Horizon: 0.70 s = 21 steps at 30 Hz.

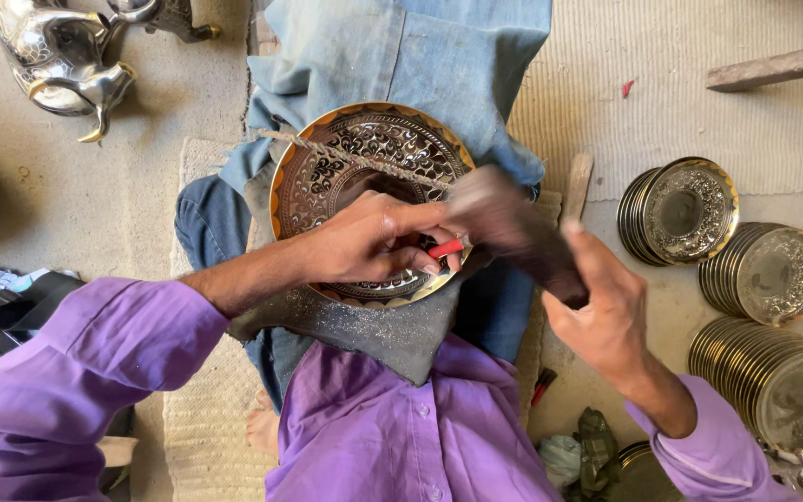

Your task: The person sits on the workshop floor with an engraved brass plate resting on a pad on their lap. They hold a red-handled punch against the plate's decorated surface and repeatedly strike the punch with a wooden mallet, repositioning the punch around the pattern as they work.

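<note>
We see the left hand (369, 244) pinching a red-handled tool (446, 248) vs. the engraved brass plate (364, 177), which lies under that hand. Right hand (606, 307) is closed round a blurred dark mallet (513, 232); plate stacks (764, 307) sit just right of it.

You are wearing a purple shirt with long sleeves; the left sleeve (76, 372) is looking wide and loose, the right sleeve (713, 446) is ending in a cuff at your wrist. Small buttons are running down the front. You are wearing faded blue jeans (401, 65).
</note>
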{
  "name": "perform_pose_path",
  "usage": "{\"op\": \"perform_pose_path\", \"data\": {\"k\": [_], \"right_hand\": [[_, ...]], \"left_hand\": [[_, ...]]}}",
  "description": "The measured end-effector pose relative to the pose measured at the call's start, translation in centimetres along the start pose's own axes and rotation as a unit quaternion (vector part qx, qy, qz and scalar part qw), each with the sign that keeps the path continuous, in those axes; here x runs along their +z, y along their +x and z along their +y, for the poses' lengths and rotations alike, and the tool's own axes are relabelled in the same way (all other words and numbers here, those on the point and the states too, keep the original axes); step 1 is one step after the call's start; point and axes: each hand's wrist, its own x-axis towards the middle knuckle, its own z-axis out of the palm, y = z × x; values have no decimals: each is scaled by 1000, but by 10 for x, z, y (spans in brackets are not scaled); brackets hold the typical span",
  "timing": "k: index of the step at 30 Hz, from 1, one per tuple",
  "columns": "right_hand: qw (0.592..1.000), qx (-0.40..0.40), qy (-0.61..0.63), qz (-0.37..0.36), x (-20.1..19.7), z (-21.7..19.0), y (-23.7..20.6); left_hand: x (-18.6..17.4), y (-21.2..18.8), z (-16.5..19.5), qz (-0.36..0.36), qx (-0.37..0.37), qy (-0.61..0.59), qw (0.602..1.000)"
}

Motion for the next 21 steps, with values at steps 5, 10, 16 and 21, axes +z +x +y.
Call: {"op": "perform_pose_path", "data": {"k": [5, 10, 16, 21], "right_hand": [[999, 41, 27, -14, -1, 1, 3], [999, 35, 2, -23, -3, 4, 6], [999, 44, 19, -24, -3, 4, 10], [999, 6, 15, -36, -5, 6, 13]], "left_hand": [[2, 2, 0, 4, 32, 1, 999], [2, 4, 0, -8, 23, -18, 1000], [0, 5, 0, -3, 42, -14, 999], [-1, 6, 0, -5, 37, -26, 999]]}}
